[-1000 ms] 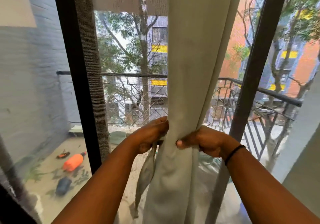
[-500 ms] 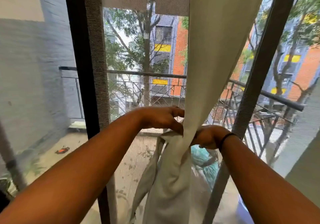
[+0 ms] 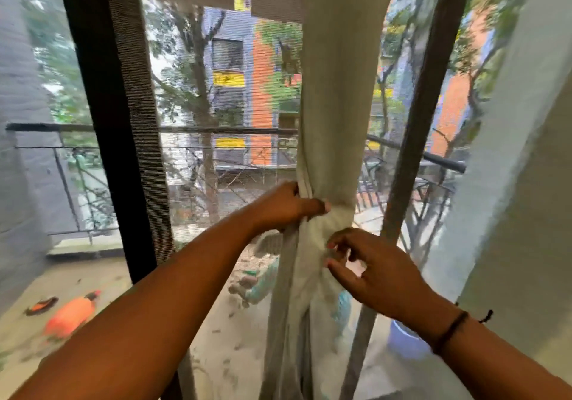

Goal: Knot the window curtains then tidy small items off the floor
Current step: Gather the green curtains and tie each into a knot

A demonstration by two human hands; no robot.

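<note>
A pale beige curtain hangs in front of the window, gathered into a narrow bunch at mid height. My left hand is closed around the bunch from the left, thumb across the front of the cloth. Lower and to the right, my right hand has its fingers spread, and their tips touch the folds just below the gathered part. The curtain's tail falls in loose strips below both hands.
A dark window frame post stands to the left and a thinner one to the right. Through the mesh I see a balcony railing, an orange bottle and other small things on the balcony floor. A white wall is at right.
My right hand has let go of the bunch and dropped below it with fingers spread. My left hand has closed around the gathered cloth, and the view has shifted.
</note>
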